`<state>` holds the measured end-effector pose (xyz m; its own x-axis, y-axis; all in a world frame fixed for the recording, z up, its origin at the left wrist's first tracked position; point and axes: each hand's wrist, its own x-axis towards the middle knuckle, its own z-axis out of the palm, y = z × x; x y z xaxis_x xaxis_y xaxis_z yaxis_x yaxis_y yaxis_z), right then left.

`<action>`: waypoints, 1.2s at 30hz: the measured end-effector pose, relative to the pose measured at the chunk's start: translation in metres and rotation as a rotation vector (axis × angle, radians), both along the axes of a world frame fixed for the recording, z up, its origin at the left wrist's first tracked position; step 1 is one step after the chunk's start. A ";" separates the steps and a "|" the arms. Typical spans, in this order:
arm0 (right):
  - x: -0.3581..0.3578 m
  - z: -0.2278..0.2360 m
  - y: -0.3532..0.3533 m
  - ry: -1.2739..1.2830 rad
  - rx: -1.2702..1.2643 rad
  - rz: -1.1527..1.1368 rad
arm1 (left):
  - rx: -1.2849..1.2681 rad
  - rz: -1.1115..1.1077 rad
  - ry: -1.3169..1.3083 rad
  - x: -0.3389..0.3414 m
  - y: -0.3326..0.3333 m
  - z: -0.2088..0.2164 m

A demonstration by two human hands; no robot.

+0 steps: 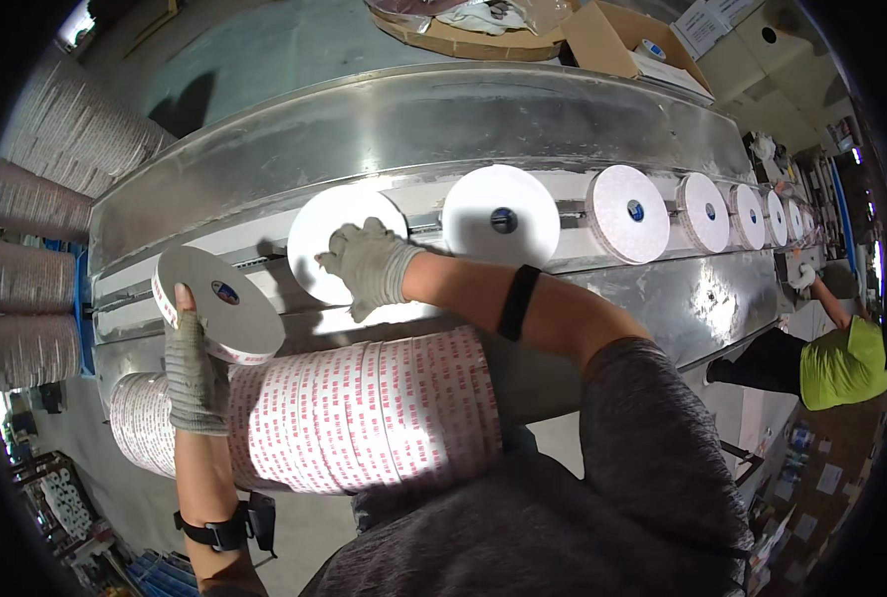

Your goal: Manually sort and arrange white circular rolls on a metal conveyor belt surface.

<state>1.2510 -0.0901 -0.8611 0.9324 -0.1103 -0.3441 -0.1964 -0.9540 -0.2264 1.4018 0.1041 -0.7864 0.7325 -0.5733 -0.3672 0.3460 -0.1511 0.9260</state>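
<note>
My left hand [197,378], in a grey knit glove with the thumb tip bare, grips a wide white tape roll [244,318] by its rim. That roll is tilted, and a blue label shows in its core. My right hand [372,267], gloved alike, lies with fingers apart on the face of another white tape roll [334,214] on the metal conveyor [384,119]. It covers that roll's core. Close to my body, a long row of tape rolls [364,413] with red print lies on its side, below both hands.
More white rolls [501,214] stretch in a line rightward along the conveyor. A co-worker in a lime shirt [846,363] stands at its far right end. Tall roll stacks [30,298] stand at the left. An open cardboard box [602,40] sits beyond the conveyor.
</note>
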 end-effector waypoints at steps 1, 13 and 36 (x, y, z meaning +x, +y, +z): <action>0.001 0.000 0.005 0.019 0.060 -0.020 | 0.001 -0.005 0.007 -0.001 -0.001 0.000; -0.153 0.127 0.077 -0.947 0.662 -0.943 | -0.550 -1.062 0.119 -0.104 -0.028 0.042; -0.228 0.010 0.105 -0.783 1.339 -1.110 | 0.204 -1.513 -1.360 -0.084 0.039 0.008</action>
<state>1.0230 0.0152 -0.8515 0.6053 -0.7393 -0.2951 -0.0112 0.3628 -0.9318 1.3176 0.1432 -0.7783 -0.3888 -0.8915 -0.2326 -0.8854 0.2918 0.3618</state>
